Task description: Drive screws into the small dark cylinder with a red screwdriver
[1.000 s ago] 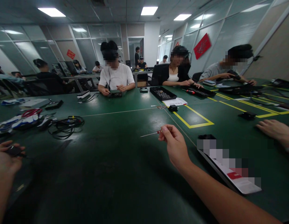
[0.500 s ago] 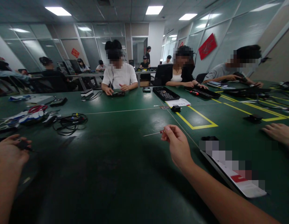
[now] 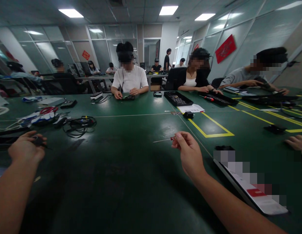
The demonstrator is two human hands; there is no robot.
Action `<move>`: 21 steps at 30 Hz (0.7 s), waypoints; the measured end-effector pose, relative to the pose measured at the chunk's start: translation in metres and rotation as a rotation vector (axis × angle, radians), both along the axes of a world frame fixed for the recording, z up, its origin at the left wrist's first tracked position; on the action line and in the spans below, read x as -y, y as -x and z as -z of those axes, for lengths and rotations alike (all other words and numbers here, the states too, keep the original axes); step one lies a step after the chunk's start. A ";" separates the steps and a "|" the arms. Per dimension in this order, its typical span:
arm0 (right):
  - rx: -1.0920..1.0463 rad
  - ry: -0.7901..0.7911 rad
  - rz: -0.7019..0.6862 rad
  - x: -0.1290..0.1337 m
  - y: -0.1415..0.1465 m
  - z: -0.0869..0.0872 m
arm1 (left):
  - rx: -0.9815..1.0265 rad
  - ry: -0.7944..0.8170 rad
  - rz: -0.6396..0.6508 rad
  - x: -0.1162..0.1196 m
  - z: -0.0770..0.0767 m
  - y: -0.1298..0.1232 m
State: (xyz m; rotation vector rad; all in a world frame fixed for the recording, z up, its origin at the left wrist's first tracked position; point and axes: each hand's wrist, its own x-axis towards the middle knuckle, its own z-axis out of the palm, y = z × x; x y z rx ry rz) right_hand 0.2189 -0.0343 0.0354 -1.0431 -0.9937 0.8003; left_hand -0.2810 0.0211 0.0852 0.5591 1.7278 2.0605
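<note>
Above the table, right of centre, my right hand (image 3: 191,154) pinches a slim screwdriver (image 3: 163,140) by its red handle. Its thin metal shaft points left, held apart from anything else. At the left side my left hand (image 3: 26,148) is closed around a small black object (image 3: 39,141) with a thin dark tip sticking out to the right; its kind I cannot make out. A coil of black cable (image 3: 80,125) lies on the table beyond my left hand. To the right of my right forearm lies a flat white-topped object (image 3: 265,203), partly blurred out, with a red patch.
The green table (image 3: 104,188) spans the view. Wires and gloves (image 3: 43,117) lie at left. Ahead are a black tray of small parts (image 3: 179,98), a small black block (image 3: 188,114) and yellow tape (image 3: 219,135). Several people work opposite; another person's hand (image 3: 297,144) rests at the right edge.
The view has turned slightly left, so the scene sits further right. My left hand has come a little up and inward with the black object. My right hand still holds the screwdriver.
</note>
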 end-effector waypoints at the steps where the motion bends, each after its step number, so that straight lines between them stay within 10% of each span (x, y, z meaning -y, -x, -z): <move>1: 0.006 0.003 0.003 0.000 0.001 -0.001 | 0.078 0.037 -0.033 -0.001 -0.002 -0.006; 8: 0.057 0.035 -0.007 0.000 0.002 -0.001 | 0.136 -0.101 0.368 -0.002 -0.007 -0.092; 21: 0.398 -0.101 0.005 0.031 0.009 -0.050 | -0.071 -0.195 1.282 0.013 0.060 -0.285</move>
